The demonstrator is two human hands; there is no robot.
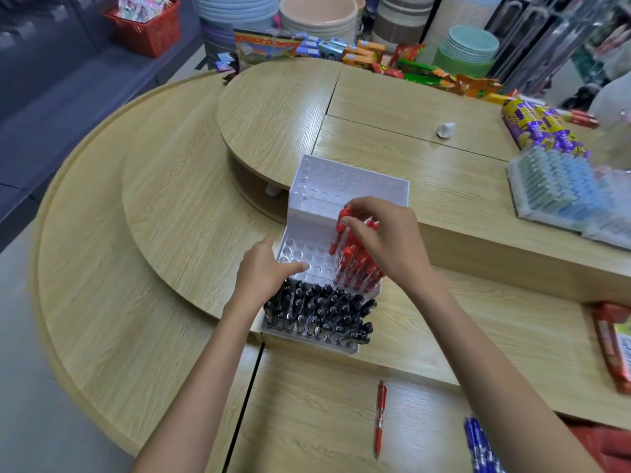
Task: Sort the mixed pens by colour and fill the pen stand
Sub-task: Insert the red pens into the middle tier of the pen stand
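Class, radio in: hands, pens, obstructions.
Right hand pinching red pen over pen stand. Left hand resting on it. Spare red pen loose on counter. Nothing blocking.

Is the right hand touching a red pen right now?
Touching. The head view shows the right hand pinching the top of a red pen.

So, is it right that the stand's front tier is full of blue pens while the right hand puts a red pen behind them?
Not quite: the head view shows black pens, not blue, in that front tier; the right hand does hold a red pen.
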